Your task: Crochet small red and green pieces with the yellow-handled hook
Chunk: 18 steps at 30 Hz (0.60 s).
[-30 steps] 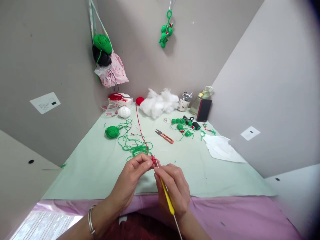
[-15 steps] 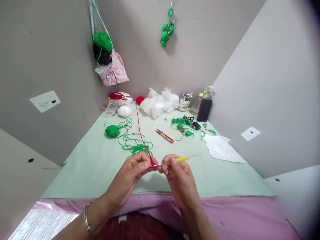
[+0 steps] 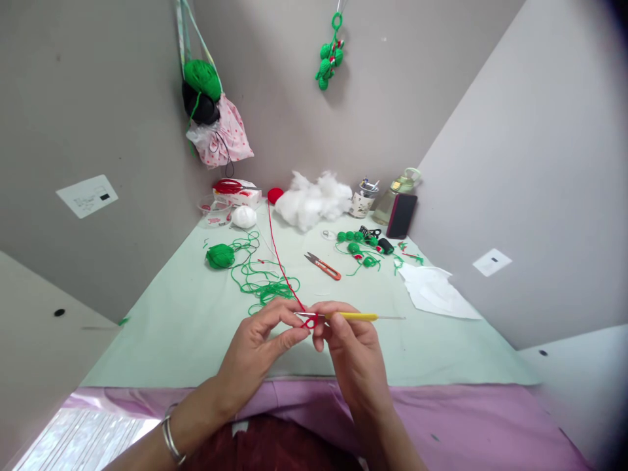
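My right hand [image 3: 350, 337] grips a yellow-handled crochet hook [image 3: 358, 316], its metal shaft pointing left across the fingers of my other hand. A loop of red yarn [image 3: 310, 322] sits around the shaft between both hands. Thumb and fingertips of my left hand [image 3: 269, 333] pinch the red yarn at the loop's lower left. From there the strand runs up and back to a red yarn ball [image 3: 275, 195] at the rear of the table.
Loose green yarn [image 3: 267, 288] trails from a green ball [image 3: 220, 256]. Orange thread snips [image 3: 324, 267] lie mid-table, with green crocheted balls [image 3: 354, 248] to their right. White stuffing [image 3: 314, 201], a phone [image 3: 401, 216] and a crumpled white sheet [image 3: 434, 288] are farther out.
The hook has swung level and slid left through the red yarn, its tip now over my left fingers. A wider red loop shows around the shaft.
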Motion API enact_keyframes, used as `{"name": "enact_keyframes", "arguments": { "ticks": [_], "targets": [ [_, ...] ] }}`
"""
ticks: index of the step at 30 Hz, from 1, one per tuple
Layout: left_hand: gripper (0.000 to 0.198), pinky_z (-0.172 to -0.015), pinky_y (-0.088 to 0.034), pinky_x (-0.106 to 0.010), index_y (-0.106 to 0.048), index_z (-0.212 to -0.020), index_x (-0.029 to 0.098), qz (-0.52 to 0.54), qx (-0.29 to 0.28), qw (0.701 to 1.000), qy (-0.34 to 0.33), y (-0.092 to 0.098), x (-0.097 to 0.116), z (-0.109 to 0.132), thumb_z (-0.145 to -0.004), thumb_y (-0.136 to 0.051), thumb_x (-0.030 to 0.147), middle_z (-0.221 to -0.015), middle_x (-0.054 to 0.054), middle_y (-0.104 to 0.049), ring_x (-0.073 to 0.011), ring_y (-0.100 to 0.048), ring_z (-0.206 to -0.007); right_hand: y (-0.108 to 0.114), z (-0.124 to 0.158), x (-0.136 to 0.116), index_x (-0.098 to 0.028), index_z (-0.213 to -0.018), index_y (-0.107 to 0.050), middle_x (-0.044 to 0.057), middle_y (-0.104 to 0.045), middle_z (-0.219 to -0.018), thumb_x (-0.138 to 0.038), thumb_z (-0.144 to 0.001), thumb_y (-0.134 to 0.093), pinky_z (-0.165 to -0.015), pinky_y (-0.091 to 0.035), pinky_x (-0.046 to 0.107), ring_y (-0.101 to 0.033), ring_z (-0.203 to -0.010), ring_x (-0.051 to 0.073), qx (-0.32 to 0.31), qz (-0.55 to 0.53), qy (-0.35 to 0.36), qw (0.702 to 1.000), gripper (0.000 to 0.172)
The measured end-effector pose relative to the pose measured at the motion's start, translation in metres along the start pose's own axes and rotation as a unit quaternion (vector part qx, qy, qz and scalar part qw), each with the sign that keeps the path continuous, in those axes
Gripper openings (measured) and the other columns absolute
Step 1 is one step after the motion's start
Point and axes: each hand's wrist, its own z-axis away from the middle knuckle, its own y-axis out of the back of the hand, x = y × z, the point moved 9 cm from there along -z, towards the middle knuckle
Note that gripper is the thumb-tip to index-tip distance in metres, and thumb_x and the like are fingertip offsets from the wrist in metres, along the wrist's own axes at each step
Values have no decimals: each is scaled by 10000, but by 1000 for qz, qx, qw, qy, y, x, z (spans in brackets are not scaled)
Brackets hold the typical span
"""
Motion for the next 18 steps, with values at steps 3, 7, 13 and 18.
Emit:
{"name": "enact_keyframes", "arguments": {
  "ticks": [3, 7, 13, 18],
  "targets": [
    [197, -1024, -438, -403, -759, -774, 235, -49, -20, 999, -5, 7, -4, -2, -882, -804, 393, -1044, -63, -722, -272, -627, -1072, 0, -1, -2, -250, -917, -851, 52, -794, -900, -430, -908, -800, -602, -519, 225, -647, -663, 108, 10, -22, -15, 1000, 188],
    [383, -921, -500, -383, -618, -733, 211, -4, 35, 999, -2, 27, -4, -3, -925, -738, 521, -827, -9, -551, -213, -561, -872, -3, -2, -5, -247, -905, -849, 53, -800, -907, -420, -924, -784, -598, -538, 221, -660, -653, 106, 3, -21, -9, 1000, 186],
    [520, -1014, -542, -497, -713, -1078, 227, 269, -41, 961, 46, -7, 17, -10, -967, -549, 708, -1270, -114, -621, -339, -544, -1306, -10, -1, -6, -247, -936, -849, 54, -796, -931, -393, -951, -761, -610, -555, 231, -667, -668, 109, -31, -10, 20, 999, 171],
    [624, -1246, -329, -515, -746, -804, 246, 352, -6, 936, -24, -15, 47, -35, -1054, -362, 669, -1229, -64, -763, -300, -476, -1481, -19, 5, -16, -259, -991, -838, 51, -782, -951, -343, -999, -701, -627, -555, 247, -670, -702, 117, -77, 14, 73, 994, 161]
  ]
}}
